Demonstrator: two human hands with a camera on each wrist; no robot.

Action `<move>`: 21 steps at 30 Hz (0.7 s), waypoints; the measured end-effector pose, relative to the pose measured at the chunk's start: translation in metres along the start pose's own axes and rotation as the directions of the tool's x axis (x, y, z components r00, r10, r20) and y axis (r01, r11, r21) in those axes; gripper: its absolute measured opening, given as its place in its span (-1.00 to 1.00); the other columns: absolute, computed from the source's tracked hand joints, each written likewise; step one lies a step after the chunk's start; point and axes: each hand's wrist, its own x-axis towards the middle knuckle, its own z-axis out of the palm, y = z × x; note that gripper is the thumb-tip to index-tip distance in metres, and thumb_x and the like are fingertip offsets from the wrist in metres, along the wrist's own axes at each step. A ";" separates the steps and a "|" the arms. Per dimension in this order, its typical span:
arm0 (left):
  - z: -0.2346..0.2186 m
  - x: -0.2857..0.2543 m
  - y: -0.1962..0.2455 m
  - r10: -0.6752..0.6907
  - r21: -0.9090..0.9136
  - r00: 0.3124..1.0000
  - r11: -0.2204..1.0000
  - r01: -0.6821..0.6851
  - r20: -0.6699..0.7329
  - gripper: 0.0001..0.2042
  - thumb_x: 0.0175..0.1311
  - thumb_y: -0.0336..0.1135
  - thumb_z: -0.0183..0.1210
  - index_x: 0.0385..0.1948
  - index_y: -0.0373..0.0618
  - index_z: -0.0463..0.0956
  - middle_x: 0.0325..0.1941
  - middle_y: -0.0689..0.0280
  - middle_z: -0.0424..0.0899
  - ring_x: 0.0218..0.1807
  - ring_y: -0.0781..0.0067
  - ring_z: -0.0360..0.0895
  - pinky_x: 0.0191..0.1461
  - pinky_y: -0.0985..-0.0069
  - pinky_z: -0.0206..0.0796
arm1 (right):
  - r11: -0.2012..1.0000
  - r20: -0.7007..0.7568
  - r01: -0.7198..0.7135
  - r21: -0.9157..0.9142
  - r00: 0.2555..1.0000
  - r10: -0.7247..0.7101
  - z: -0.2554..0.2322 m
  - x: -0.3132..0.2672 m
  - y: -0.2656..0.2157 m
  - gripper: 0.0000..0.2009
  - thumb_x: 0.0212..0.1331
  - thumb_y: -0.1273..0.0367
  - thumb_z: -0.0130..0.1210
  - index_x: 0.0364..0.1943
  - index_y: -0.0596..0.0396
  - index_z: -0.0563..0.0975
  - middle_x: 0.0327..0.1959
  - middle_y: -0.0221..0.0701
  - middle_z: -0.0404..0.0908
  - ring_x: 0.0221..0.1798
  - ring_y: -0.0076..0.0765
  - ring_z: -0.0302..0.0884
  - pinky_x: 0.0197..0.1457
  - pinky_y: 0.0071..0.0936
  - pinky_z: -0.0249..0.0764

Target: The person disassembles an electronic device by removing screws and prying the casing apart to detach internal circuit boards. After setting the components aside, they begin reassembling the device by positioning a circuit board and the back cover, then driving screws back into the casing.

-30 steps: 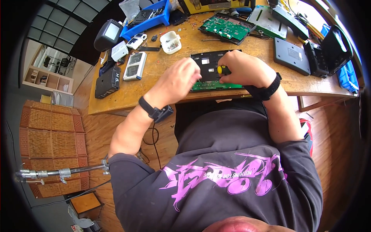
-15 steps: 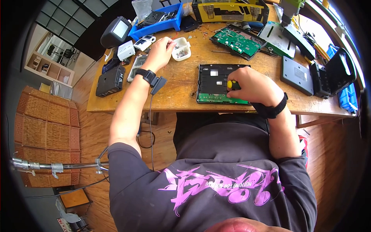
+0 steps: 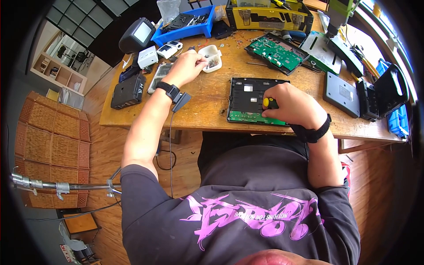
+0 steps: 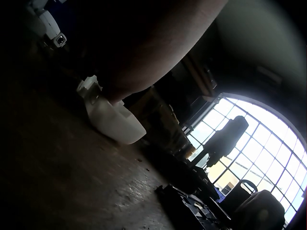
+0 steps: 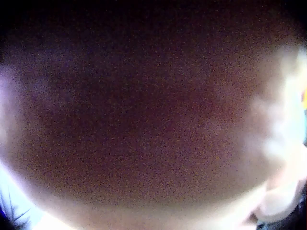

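Note:
My left hand (image 3: 187, 68) reaches over the left rim of a small white plastic box (image 3: 215, 52) that has small bits inside. Its fingers and thumb come together at the tips; I cannot tell whether they pinch a small part. In the left wrist view the fingers go down behind the wall of the white box (image 4: 115, 122). My right hand (image 3: 296, 108) grips a yellow-and-black screwdriver (image 3: 266, 102), whose shaft is hidden. Under that hand lies a flat black housing (image 3: 240, 93) with a green circuit board strip (image 3: 245, 116) along its near edge.
Behind the housing lies a larger green circuit board (image 3: 276, 53). A grey device (image 3: 342, 94) and a drill stand (image 3: 324, 52) occupy the right side. Toward the back are a blue tray (image 3: 187, 33) and a yellow toolbox (image 3: 267, 20). A black case (image 3: 128, 92) sits at left.
My left hand has moved from beside the housing to the white box, then slightly lower at its rim. My right hand stays over the housing with the screwdriver.

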 end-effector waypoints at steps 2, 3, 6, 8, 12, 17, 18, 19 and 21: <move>0.001 0.000 0.000 -0.034 -0.014 0.999 0.999 0.034 -0.006 -0.78 0.51 -0.19 0.45 -0.09 -0.14 0.91 -0.18 0.02 0.79 -0.09 -0.06 0.77 0.09 0.09 0.58 | 1.000 -0.001 -0.005 -0.009 1.000 0.005 0.000 0.000 -0.001 -0.65 0.22 0.18 0.58 -0.06 0.12 0.83 -0.15 0.04 0.85 0.01 0.30 0.83 0.11 0.08 0.76; 0.002 0.000 0.001 -0.068 -0.029 0.998 0.997 0.068 -0.008 -0.78 0.51 -0.19 0.45 -0.08 -0.14 0.91 -0.17 0.01 0.80 -0.09 -0.06 0.77 0.09 0.09 0.58 | 1.000 -0.009 0.000 -0.008 1.000 0.000 0.000 0.000 -0.001 -0.66 0.22 0.19 0.58 -0.05 0.12 0.83 -0.15 0.04 0.85 0.01 0.30 0.83 0.11 0.08 0.76; 0.004 0.000 0.002 -0.085 -0.041 0.996 0.995 0.086 0.027 -0.79 0.51 -0.22 0.42 -0.07 -0.13 0.92 -0.14 -0.02 0.82 -0.04 -0.08 0.79 0.14 0.09 0.60 | 1.000 -0.012 0.002 -0.012 1.000 -0.002 -0.001 0.000 -0.003 -0.66 0.22 0.20 0.57 -0.05 0.11 0.84 -0.15 0.04 0.85 0.02 0.30 0.83 0.12 0.09 0.76; 0.007 -0.001 0.003 -0.086 -0.038 0.996 0.996 0.086 0.020 -0.79 0.51 -0.23 0.41 -0.07 -0.13 0.92 -0.12 -0.03 0.83 -0.01 -0.09 0.80 0.17 0.09 0.62 | 1.000 -0.006 -0.003 -0.015 1.000 0.003 -0.002 0.000 -0.003 -0.67 0.22 0.20 0.57 -0.05 0.11 0.84 -0.15 0.04 0.85 0.02 0.30 0.83 0.12 0.09 0.76; 0.006 -0.002 0.001 -0.074 -0.015 0.996 0.997 0.074 0.041 -0.78 0.51 -0.26 0.38 -0.01 -0.09 0.94 -0.10 0.02 0.83 -0.03 0.03 0.82 0.15 0.19 0.64 | 1.000 -0.002 -0.018 -0.018 1.000 0.018 -0.004 -0.001 -0.007 -0.66 0.22 0.20 0.57 -0.04 0.12 0.84 -0.15 0.05 0.85 0.02 0.30 0.83 0.13 0.09 0.76; 0.002 0.001 0.006 -0.106 -0.011 0.991 0.994 0.107 0.087 -0.78 0.49 -0.28 0.38 0.00 -0.10 0.94 -0.13 0.02 0.88 -0.06 0.06 0.87 0.11 0.20 0.68 | 1.000 -0.012 0.001 -0.012 1.000 -0.002 -0.002 -0.001 -0.005 -0.66 0.21 0.21 0.57 -0.04 0.13 0.84 -0.16 0.05 0.84 0.01 0.31 0.83 0.13 0.08 0.75; 0.002 0.002 0.007 -0.137 -0.020 0.984 0.990 0.140 0.112 -0.77 0.48 -0.29 0.38 0.00 -0.11 0.94 -0.16 0.03 0.90 -0.08 0.08 0.89 0.08 0.21 0.69 | 1.000 -0.019 -0.002 -0.005 1.000 0.002 -0.002 -0.001 -0.005 -0.66 0.21 0.22 0.57 -0.04 0.14 0.84 -0.16 0.05 0.84 0.01 0.31 0.83 0.13 0.08 0.75; 0.002 0.003 0.008 -0.136 -0.021 0.984 0.990 0.140 0.114 -0.77 0.48 -0.29 0.38 0.00 -0.11 0.94 -0.16 0.03 0.90 -0.08 0.08 0.89 0.08 0.21 0.69 | 1.000 -0.026 -0.006 0.003 1.000 0.006 -0.001 -0.002 -0.005 -0.66 0.21 0.22 0.57 -0.05 0.14 0.83 -0.16 0.05 0.84 0.00 0.31 0.83 0.13 0.07 0.75; 0.002 0.005 0.010 -0.248 -0.082 0.953 0.961 0.265 0.172 -0.77 0.46 -0.29 0.40 -0.02 -0.15 0.93 -0.22 0.05 0.92 -0.14 0.11 0.91 0.04 0.24 0.71 | 1.000 -0.028 -0.006 0.000 1.000 0.006 -0.001 -0.002 -0.005 -0.66 0.21 0.22 0.57 -0.05 0.15 0.83 -0.15 0.06 0.84 0.01 0.31 0.83 0.13 0.07 0.75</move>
